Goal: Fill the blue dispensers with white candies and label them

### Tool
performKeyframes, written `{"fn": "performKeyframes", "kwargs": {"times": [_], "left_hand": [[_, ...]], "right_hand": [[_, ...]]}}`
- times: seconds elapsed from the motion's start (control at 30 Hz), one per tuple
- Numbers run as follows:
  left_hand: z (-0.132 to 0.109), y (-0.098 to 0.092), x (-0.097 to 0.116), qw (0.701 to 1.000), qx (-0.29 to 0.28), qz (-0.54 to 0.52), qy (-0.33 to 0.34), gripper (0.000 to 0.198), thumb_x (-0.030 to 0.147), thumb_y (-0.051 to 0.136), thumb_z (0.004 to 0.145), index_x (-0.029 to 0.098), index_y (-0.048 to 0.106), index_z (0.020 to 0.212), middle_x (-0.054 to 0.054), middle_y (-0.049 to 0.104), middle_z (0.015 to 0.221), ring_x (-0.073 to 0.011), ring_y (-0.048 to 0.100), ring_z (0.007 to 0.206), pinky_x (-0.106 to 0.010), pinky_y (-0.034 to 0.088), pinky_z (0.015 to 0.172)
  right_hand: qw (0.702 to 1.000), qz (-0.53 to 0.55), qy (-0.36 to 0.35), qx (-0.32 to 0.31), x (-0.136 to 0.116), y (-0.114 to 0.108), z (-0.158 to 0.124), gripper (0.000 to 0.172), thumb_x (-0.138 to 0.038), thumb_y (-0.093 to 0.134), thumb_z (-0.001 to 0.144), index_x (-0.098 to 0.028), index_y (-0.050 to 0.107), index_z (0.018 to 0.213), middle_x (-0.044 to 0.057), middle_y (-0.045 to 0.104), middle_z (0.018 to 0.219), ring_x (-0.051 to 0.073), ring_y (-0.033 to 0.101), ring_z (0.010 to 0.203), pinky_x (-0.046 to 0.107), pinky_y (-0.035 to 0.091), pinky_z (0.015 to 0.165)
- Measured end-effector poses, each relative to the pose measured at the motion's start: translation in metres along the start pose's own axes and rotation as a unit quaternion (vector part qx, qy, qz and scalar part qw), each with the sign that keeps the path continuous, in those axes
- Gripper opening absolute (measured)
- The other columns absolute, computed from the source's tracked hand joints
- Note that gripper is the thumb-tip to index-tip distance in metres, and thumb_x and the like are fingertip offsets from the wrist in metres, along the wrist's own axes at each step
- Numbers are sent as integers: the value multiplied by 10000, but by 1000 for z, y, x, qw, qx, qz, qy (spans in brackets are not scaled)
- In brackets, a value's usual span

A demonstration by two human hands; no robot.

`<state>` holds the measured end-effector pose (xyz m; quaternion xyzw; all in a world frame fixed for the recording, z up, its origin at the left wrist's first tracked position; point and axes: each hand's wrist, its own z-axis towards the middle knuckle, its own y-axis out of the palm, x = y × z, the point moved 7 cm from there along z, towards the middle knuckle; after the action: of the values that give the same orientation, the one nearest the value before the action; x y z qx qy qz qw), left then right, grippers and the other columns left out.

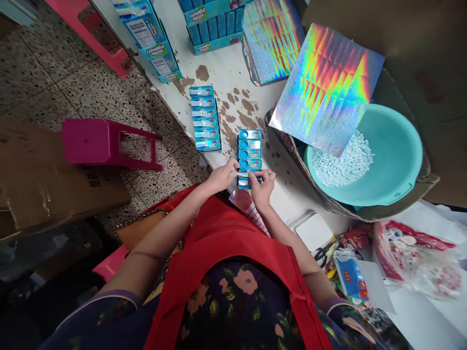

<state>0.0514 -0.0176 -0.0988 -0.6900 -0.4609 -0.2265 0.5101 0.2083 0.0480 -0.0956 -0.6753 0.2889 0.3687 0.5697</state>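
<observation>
Delicate work at centre frame!

The right hand (263,187) has its fingers pinched on a thin, shiny silver strip (242,175); the left hand's (221,178) fingertips meet its other end, their grip hard to tell. The strip sits over the lower end of a row of small blue rectangular packs (250,154), mid-frame on the white, brown-patched table (219,68).

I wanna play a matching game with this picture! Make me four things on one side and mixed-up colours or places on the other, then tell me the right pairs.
Things:
1. Apron
2. Basin
3. Small white pieces
4. Left hand and right hand

Colours or places:
A. Heaped inside a round container
B. Pale turquoise
C. At the near end of a row of blue packs
D. Red

Right pairs: 1-D, 2-B, 3-A, 4-C
</observation>
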Motion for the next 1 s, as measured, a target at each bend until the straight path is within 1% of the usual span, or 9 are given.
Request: {"fn": "performKeyframes", "kwargs": {"times": [0.13,0.27,0.43,0.57,0.63,0.73,0.83,0.9,1.0], "left_hand": [[10,20,-24,998,28,-38,-37,254,261,371,861,183,440,1093,16,565,702,-167,550,657,-272,414,640],[-3,39,-43,989,20,50,-141,304,193,414,849,194,465,1148,-19,621,791,-193,594,758,-297,442,698],[-26,42,-13,981,65,176,-51,418,138,313,905,175,449,1299,-126,566,1208,-241,510,1101,-345,428,880],[-41,48,-13,967,7,252,-46,326,181,333,927,179,612,1095,-127,599,1125,-263,517,1026,-377,428,846],[-47,52,-15,968,-2,251,-15,328,222,324,950,180,638,1036,-109,628,1046,-240,532,986,-362,421,859],[-54,63,-9,973,-7,217,80,328,231,332,961,168,623,1097,-93,640,1064,-208,533,1003,-330,400,911],[-56,73,-3,968,0,217,127,330,272,384,954,160,578,1196,-101,629,1118,-225,507,1067,-349,378,930],[-54,77,-2,964,-7,232,129,326,295,404,949,174,579,1196,-100,632,1110,-241,499,1074,-374,368,916],[-51,79,-5,967,-34,228,108,290,310,392,952,189,646,1020,-87,653,1025,-236,522,1005,-383,360,875]], "right_hand": [[999,22,37,12,21,2,6,181,-311,639,718,-213,489,746,38,486,862,189,492,869,349,451,814],[997,53,60,-18,27,4,7,267,-376,637,725,-210,459,834,34,512,897,160,511,818,300,471,733],[998,13,47,-27,20,3,12,377,-396,696,674,-208,446,885,29,545,894,158,546,799,287,471,716],[997,50,62,6,35,-15,10,252,-409,544,808,-198,461,919,45,589,904,149,588,799,286,473,744],[996,19,84,7,53,-27,1,284,-439,494,842,-182,495,964,76,615,950,165,604,834,296,474,743],[982,-80,91,-145,76,-24,-23,277,-449,561,801,-188,591,888,49,662,827,190,615,763,311,472,703],[957,-77,34,-279,78,-14,-49,224,-405,529,836,-215,640,797,14,683,762,178,621,713,308,481,706],[957,-56,-19,-286,69,-15,-56,242,-389,489,877,-223,655,815,17,695,816,173,628,751,306,489,730],[962,-79,-88,-248,55,-20,-59,256,-379,465,914,-235,673,873,34,685,839,183,618,792,320,494,750]]}}
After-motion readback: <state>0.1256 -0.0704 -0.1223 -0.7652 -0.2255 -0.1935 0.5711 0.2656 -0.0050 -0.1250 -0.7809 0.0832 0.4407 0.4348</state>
